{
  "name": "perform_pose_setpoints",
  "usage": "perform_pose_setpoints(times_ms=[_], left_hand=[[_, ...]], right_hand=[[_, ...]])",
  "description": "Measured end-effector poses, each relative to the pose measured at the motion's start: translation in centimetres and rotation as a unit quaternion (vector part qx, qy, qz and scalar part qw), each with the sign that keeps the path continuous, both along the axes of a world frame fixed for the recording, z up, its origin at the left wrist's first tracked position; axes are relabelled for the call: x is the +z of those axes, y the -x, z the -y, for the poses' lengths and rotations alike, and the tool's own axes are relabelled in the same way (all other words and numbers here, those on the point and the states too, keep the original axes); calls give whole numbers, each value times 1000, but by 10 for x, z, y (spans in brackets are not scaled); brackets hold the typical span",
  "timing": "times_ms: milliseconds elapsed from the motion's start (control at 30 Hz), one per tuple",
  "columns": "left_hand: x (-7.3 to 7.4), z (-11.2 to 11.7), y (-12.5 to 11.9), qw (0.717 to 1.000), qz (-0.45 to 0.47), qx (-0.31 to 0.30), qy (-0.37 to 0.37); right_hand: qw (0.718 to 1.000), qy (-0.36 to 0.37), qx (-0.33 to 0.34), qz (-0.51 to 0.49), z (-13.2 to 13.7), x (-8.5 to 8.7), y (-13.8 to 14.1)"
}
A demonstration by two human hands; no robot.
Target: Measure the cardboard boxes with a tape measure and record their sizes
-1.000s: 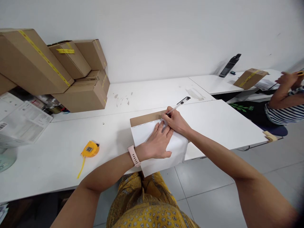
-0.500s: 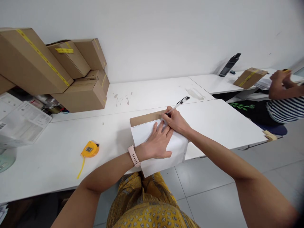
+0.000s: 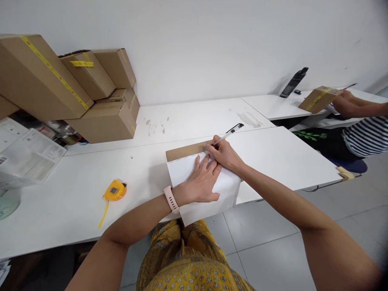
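Observation:
A pen (image 3: 226, 135) with a clear barrel and black cap on its back end is gripped in my right hand (image 3: 222, 152), its tip down at the top of a white sheet of paper (image 3: 224, 198). Small dark handwriting runs along the sheet's upper edge. My left hand (image 3: 203, 180) lies flat on the paper with fingers spread, close beside the right. Under the sheet is a cardboard box (image 3: 184, 152), its brown top showing along the far side. The paper hangs down past the near edge of the box.
An orange tape measure (image 3: 115, 190) lies on the white table (image 3: 145, 169), its yellow tape partly out. Cardboard boxes (image 3: 100, 121) are stacked at left. At right are a dark bottle (image 3: 294, 83), another taped box (image 3: 319, 99) and a person in a striped top (image 3: 368, 137).
My hands and the paper stay almost in place, the pen's back end shifting slightly. The person at right has lowered their hands toward the taped box.

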State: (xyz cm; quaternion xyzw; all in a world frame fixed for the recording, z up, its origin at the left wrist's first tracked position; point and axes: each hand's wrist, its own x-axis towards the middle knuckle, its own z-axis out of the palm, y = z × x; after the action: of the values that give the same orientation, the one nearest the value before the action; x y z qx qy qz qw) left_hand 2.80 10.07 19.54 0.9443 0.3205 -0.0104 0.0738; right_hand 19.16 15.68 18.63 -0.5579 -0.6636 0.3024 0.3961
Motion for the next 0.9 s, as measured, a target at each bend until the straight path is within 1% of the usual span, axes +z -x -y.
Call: perform_pose_setpoints(times_ms=[667,900], left_hand=[[-3,-1,1,1000,13,-2,-12],[-2,0,1,1000,1,-1,-2]], right_hand=[[1000,0,3,5,1,0,1],[1000,-6,0,5,0,-1,0]])
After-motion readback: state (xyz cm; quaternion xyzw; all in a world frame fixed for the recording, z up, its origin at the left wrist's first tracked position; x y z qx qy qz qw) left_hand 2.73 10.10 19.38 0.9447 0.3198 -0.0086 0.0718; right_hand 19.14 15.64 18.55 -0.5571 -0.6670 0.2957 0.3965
